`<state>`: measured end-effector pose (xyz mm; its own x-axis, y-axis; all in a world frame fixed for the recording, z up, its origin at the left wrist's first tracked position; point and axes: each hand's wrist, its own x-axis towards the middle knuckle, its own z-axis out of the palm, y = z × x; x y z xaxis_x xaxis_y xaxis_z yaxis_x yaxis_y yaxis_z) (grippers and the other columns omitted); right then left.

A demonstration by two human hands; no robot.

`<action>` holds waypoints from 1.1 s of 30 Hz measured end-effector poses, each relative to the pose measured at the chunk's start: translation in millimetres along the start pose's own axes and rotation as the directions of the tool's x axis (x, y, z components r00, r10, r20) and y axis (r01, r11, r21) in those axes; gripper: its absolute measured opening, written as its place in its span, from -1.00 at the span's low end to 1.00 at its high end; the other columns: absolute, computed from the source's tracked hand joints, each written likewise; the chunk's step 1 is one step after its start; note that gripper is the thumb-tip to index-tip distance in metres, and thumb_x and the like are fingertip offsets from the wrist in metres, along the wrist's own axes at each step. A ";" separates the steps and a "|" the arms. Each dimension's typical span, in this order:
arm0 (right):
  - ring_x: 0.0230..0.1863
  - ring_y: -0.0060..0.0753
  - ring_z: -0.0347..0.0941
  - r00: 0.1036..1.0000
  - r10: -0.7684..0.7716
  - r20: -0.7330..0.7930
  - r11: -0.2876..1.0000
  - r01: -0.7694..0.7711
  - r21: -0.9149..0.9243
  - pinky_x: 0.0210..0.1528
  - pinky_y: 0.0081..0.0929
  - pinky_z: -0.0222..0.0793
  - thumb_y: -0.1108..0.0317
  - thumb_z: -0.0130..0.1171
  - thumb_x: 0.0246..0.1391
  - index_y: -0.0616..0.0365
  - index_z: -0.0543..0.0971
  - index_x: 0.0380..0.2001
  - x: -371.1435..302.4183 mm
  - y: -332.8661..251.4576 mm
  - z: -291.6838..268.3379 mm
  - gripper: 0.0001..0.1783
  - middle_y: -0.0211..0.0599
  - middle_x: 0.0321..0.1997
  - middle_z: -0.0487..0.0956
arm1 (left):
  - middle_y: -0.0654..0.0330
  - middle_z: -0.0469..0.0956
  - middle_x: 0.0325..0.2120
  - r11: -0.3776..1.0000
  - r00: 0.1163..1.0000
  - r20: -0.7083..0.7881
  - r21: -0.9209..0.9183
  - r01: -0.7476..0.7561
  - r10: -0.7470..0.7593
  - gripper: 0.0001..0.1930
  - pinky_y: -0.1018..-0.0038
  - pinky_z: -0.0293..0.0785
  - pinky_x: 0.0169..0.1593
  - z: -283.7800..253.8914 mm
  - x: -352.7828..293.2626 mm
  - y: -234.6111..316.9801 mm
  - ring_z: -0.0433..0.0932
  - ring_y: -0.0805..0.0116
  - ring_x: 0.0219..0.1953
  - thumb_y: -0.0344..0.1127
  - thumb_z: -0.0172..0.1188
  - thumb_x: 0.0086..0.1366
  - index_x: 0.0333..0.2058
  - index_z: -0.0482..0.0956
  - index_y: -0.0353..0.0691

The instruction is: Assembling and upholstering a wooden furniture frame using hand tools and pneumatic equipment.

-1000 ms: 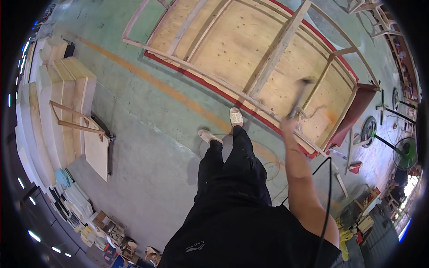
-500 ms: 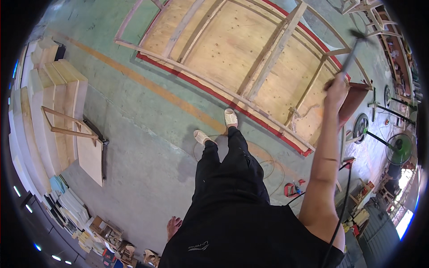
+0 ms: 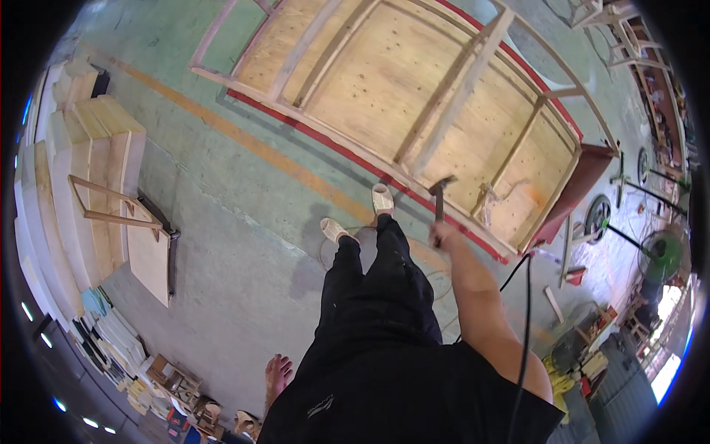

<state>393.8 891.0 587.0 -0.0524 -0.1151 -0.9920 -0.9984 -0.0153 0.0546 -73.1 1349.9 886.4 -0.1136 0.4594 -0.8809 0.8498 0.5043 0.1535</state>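
Observation:
My right hand (image 3: 442, 237) is closed round the handle of a hammer (image 3: 439, 201). The hammer's dark head is over the near edge of a large wooden frame (image 3: 340, 144), which has plywood panelling and red fabric along its edges; I cannot tell whether it touches the wood. My left hand (image 3: 277, 372) hangs low beside my left hip, its fingers slightly apart and nothing in it. A torn, pale scrap (image 3: 510, 191) lies on the plywood to the right of the hammer.
Tall pale foam blocks (image 3: 103, 170) stack up at the left, with a wood-framed panel (image 3: 140, 237) leaning there. A black cord (image 3: 526, 325) runs beside my right arm. Wheels (image 3: 597, 214), a green fan (image 3: 662, 254) and wooden frames (image 3: 621, 33) stand to the right.
My right hand has swung the hammer from the frame's far right end down and leftward to its near edge. My left hand has come slightly more into view.

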 end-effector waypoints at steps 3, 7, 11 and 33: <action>-0.79 -0.26 0.33 0.966 -0.207 -0.158 0.971 0.222 0.088 -0.76 -0.22 0.16 0.36 0.21 0.18 0.14 0.45 -0.57 30.0 37.6 16.2 -0.74 -0.22 -0.74 0.41 | 0.01 0.52 0.14 0.999 0.993 -0.116 -0.041 0.026 -0.031 -0.39 0.15 0.47 0.14 2.9 -8.2 -5.5 0.54 0.12 0.13 0.13 0.15 0.46 0.29 0.33 -0.13; -0.79 -0.34 0.31 0.884 -0.427 -0.188 0.855 0.463 0.235 -0.75 -0.31 0.17 0.33 0.25 0.17 0.11 0.47 -0.60 -31.2 -53.7 -20.6 -0.71 -0.29 -0.72 0.41 | 0.04 0.55 0.10 0.990 0.994 -0.037 0.086 0.108 -0.105 -0.41 0.15 0.48 0.14 10.7 -8.2 -5.4 0.56 0.14 0.09 0.13 0.13 0.46 0.28 0.36 -0.13; -0.75 -0.45 0.35 0.555 -0.679 -0.481 0.675 0.729 -0.111 -0.70 -0.38 0.23 0.17 0.28 0.19 0.12 0.47 -0.56 -137.6 -148.4 -59.2 -0.65 -0.40 -0.70 0.42 | 0.02 0.55 0.11 0.999 0.999 0.005 0.023 0.038 -0.039 -0.39 0.15 0.48 0.15 25.8 8.8 10.4 0.56 0.12 0.10 0.12 0.12 0.47 0.27 0.36 -0.21; -0.27 -0.03 0.63 0.123 -0.926 0.358 -0.214 0.608 -0.764 -0.22 -0.15 0.53 0.24 0.10 0.19 0.08 0.67 -0.24 -54.2 -84.4 99.5 -0.77 -0.16 -0.32 0.65 | 0.44 0.31 -0.61 0.940 0.989 -0.101 -0.314 -0.134 0.107 -0.74 0.53 0.23 -0.55 205.9 44.4 215.1 0.24 0.57 -0.64 -0.05 0.25 0.43 -0.33 0.42 0.00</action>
<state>478.8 997.3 624.8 0.9100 0.3551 -0.2138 0.1983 -0.8260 -0.5277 210.6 1328.2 788.1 -0.0731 0.5819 -0.8100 0.6526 0.6421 0.4024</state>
